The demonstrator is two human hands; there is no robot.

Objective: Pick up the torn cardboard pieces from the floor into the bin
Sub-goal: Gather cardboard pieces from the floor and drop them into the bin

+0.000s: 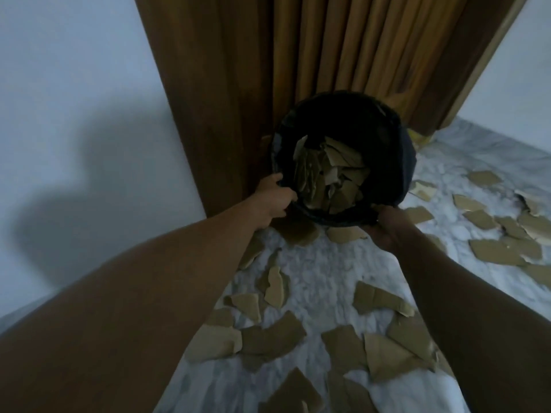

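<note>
Gripping one black bin: left hand, right hand.

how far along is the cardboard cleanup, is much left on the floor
Done: a heap of torn pieces lies inside the black bin. In hand: the left hand and right hand both grip the bin's rim. Left: many floor pieces lie scattered over the white floor, in front of the bin and off to its right, so well short of finished.
</note>
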